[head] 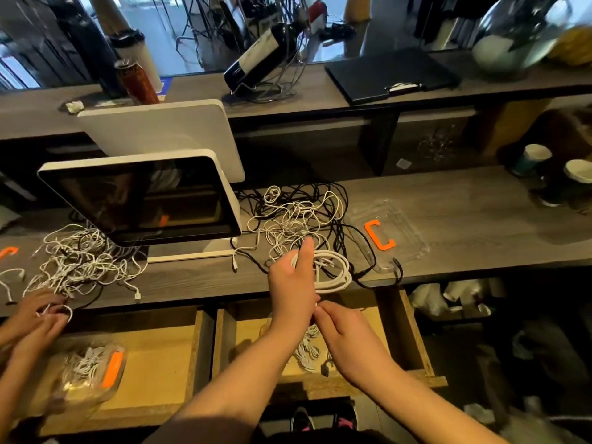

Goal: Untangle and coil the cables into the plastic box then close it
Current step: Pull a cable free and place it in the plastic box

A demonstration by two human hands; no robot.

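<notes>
Cables (pixel 298 219): white + black tangle on bench (pixel 448 200), right of tablet stand (pixel 144 200). Thicker white coil (pixel 333 270) part-wound at near edge, gripped by left hand (pixel 293 283); right hand (pixel 342 325) pinching its loose end just below bench edge. Light, limp, prob. springy; best held at coil crossing, tail fed w/ other hand. Plastic box (pixel 397 232), orange clip, open, just right of tangle.

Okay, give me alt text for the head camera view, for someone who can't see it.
A person's left hand holds a coiled white cable at the edge of a wooden counter while the right hand pinches its end. Behind lie tangled black and white cables and a clear plastic lid with an orange clip.
</notes>
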